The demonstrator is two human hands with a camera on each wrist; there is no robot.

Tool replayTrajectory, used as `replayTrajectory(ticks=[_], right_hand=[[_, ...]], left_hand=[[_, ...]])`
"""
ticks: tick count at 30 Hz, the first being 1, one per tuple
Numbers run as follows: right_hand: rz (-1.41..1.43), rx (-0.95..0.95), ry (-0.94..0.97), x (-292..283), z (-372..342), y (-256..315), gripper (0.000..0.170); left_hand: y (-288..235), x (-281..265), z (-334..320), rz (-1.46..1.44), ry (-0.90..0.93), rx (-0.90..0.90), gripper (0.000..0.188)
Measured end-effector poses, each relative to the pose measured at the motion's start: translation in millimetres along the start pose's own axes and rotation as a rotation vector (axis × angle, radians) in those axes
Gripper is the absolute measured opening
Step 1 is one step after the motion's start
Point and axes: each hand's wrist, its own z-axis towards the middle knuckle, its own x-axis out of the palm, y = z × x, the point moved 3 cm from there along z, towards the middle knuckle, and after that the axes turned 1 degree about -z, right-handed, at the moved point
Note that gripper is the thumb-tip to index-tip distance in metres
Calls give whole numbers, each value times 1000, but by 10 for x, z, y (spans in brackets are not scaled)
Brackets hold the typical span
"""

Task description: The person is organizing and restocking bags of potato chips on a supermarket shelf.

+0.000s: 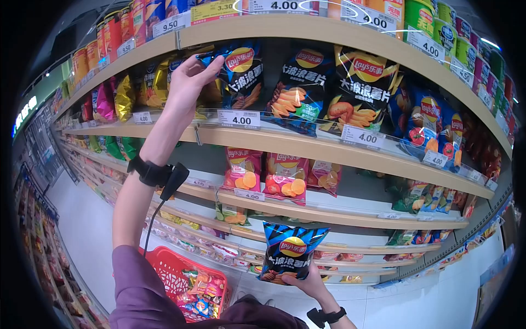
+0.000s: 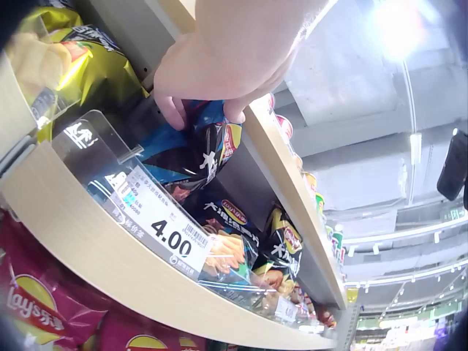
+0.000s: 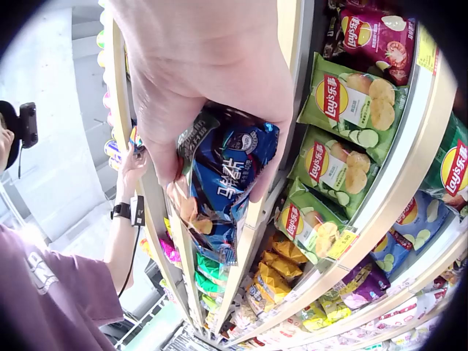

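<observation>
1 chip bag [image 1: 290,249], 5 o'clock: your right hand [image 1: 308,283], fingers clamped on its lower end, seemingly for support. 1 shelf bag [image 1: 241,74], 11 o'clock: your left hand [image 1: 189,79], fingers pinching its top corner, likely the easiest reach.

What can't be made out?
- Right wrist view: part of the held blue-and-black foil bag, behind the right hand.
- Left wrist view: part of the shelved blue-and-black foil bag, behind the left hand.
- Head view: floor of the red plastic basket, under colourful packets.
- Head view: top of an orange cylindrical canister, cut by picture edge.
</observation>
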Motion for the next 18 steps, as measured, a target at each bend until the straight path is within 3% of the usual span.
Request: replayTrajectory(ticks=[2,6,9,15,18], right_hand=[[14,44,-8,20,12,34,72],[37,44,-8,38,-71,43,69],[41,23,2,52,-83,-58,70],[-39,-40,-21,48,-112,30,74],[-33,-18,-107,-50,-69,100,78]], left_hand=[[-38,0,-12,177,-57,38,18],[55,120,-136,278,165,384,18],[42,64,-207,116,131,445,11],[-222,-71,-484,65,60,679,12],[-356,-141,-651,-21,-109,710,12]])
